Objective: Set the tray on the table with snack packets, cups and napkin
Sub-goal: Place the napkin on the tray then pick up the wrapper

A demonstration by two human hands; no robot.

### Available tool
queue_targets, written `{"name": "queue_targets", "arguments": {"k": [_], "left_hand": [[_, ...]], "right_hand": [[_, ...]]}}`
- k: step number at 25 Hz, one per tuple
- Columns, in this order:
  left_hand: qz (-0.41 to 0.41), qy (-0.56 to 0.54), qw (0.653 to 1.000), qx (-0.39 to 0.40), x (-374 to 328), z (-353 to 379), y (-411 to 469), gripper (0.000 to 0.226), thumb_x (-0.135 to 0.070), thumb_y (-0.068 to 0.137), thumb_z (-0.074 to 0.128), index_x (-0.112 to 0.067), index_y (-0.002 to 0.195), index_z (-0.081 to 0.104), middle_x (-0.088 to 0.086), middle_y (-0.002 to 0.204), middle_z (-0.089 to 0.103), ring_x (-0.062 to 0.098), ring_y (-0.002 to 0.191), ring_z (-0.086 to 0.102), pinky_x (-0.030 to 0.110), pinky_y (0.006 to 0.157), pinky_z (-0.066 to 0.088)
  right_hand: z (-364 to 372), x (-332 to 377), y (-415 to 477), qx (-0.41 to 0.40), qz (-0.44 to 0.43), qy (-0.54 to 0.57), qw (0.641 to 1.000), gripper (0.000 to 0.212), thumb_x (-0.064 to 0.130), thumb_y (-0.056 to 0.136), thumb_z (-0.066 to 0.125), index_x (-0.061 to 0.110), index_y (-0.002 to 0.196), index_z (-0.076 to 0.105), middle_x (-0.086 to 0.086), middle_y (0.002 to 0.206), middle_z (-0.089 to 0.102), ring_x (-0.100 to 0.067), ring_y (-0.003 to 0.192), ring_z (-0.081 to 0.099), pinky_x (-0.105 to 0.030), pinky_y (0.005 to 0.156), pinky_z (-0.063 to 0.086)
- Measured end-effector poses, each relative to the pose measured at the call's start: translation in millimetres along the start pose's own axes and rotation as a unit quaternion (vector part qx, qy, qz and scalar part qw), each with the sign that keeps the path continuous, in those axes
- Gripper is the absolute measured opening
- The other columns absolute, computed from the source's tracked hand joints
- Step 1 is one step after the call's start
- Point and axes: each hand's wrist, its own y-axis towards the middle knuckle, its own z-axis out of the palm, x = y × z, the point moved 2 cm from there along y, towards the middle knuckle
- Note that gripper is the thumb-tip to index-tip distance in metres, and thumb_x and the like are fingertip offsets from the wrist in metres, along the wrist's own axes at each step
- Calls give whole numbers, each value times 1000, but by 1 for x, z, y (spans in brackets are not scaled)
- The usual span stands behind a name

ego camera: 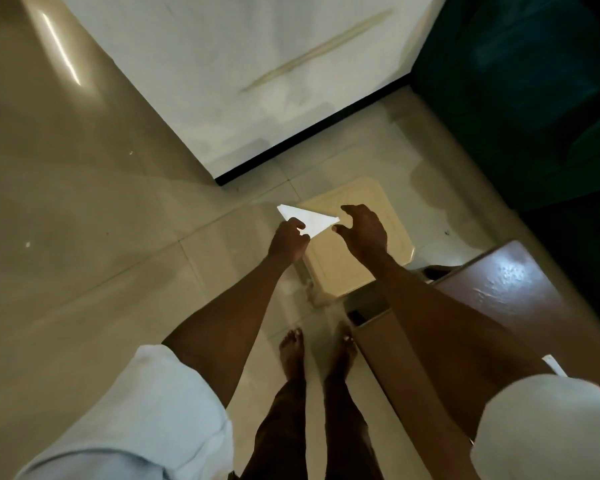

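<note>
While left hand (289, 241) grip pinches folded white napkin (309, 220), right hand (362, 230) grip released beside it, above cream stool (343, 268).

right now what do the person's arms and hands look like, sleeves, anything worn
Both arms wear pale, whitish sleeves rolled up above the elbow, bunched into thick cuffs: the left sleeve and the right sleeve. The forearms below them are bare. The left hand and right hand are bare too, with no gloves; no watch, ring or bracelet can be made out in this dim, slightly blurred view.
</note>
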Motion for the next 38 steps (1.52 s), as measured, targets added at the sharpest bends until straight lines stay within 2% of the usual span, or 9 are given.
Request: {"name": "queue_targets", "arguments": {"k": [4, 10, 17, 22, 25, 30, 34, 35, 38], "left_hand": [[-37, 34, 999, 0, 26, 11, 44, 47, -17, 100, 61, -1, 143, 54, 17, 148, 52, 31, 136, 54, 34, 109, 44], [-108, -52, 992, -48, 51, 37, 88, 59, -26, 96, 73, 3, 143, 50, 21, 143, 55, 37, 131, 58, 41, 107, 49], [-139, -131, 978, -88, 51, 52, 103, 52, -19, 95, 75, 1, 138, 55, 19, 139, 63, 35, 126, 64, 40, 100, 55], [-155, -152, 971, -101, 52, 56, 109, 55, -14, 90, 80, 0, 135, 51, 19, 137, 62, 36, 125, 64, 45, 103, 57], [-165, -193, 962, -104, 53, 58, 111, 53, -10, 89, 80, 0, 132, 50, 19, 135, 62, 37, 122, 65, 50, 101, 58], [-149, -268, 947, -94, 43, 65, 105, 51, -16, 88, 82, 6, 129, 60, 21, 128, 69, 36, 116, 69, 45, 96, 60], [-118, -322, 939, -5, 14, 65, 67, 61, -33, 85, 85, 4, 129, 64, 16, 116, 73, 28, 96, 68, 30, 72, 54], [-120, -335, 934, 26, 9, 65, 60, 67, -37, 85, 85, 2, 134, 61, 12, 113, 71, 24, 95, 63, 29, 74, 53], [-92, -372, 913, 141, -28, 85, 9, 59, -34, 89, 82, -1, 133, 63, 8, 111, 70, 28, 109, 66, 39, 99, 55]], "right_hand": [[38, -3, 53, 45, -20, -50, 998, 56, 34, 97, 70, 23, 149, 53, -1, 147, 55, -25, 137, 50, -45, 104, 51], [87, -17, 100, 83, -38, -127, 988, 56, 34, 94, 74, 14, 142, 54, -9, 140, 55, -30, 130, 52, -47, 93, 55], [100, -25, 122, 73, -32, -155, 985, 50, 34, 92, 76, 9, 131, 55, -11, 131, 56, -32, 123, 55, -46, 88, 55], [105, -25, 131, 60, -34, -184, 980, 56, 32, 91, 78, 9, 134, 51, -12, 132, 58, -32, 120, 59, -44, 94, 56], [110, -27, 135, 64, -24, -168, 983, 48, 31, 92, 75, 9, 129, 53, -12, 128, 64, -33, 119, 61, -44, 97, 52], [105, -35, 124, 77, 13, -30, 996, 25, 30, 92, 71, 14, 112, 66, -5, 116, 71, -29, 112, 65, -44, 100, 45], [59, -59, 70, 4, 63, 138, 988, 19, 20, 88, 77, 7, 100, 69, -7, 104, 73, -28, 100, 66, -41, 89, 52], [52, -64, 60, -8, 69, 168, 983, 19, 17, 87, 78, 5, 100, 70, -8, 102, 73, -28, 98, 65, -37, 83, 51], [5, -95, -7, -65, 121, 266, 954, 18, 17, 86, 80, 5, 95, 70, -4, 91, 69, -22, 86, 61, -29, 72, 41]]}}
